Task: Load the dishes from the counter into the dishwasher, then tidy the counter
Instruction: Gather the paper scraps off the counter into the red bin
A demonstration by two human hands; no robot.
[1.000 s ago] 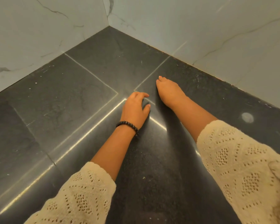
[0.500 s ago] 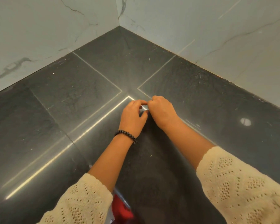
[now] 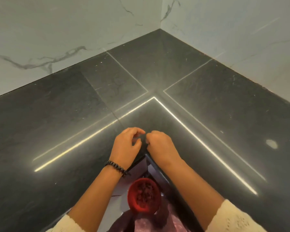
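A: Nearest, below the counter's inner corner, sits a red bowl (image 3: 144, 196) with dark bits in it. It looks placed to catch what comes off the edge.

B: So the step is tidying, I'd judge. No dishes are left on the dark counter (image 3: 60, 114).

A: Just above the bowl, both hands meet at that corner edge. The left hand (image 3: 126, 146), with a bead bracelet (image 3: 116, 167) at its wrist, has fingers curled. The right hand (image 3: 160, 144) is curled too, fingertips almost touching the left's. Whether either pinches crumbs, I cannot tell.

B: To do it well, keep the gathered bits together, draw them straight to the corner, and drop them over the bowl.

A: Half a second ago the hands were farther in, by the crossing of the bright lines. Now they are drawn back to the near edge, and the bowl shows in full.

B: Farther off, a pale spot (image 3: 271, 144) lies right, and the marble walls (image 3: 74, 30) meet at the far corner.
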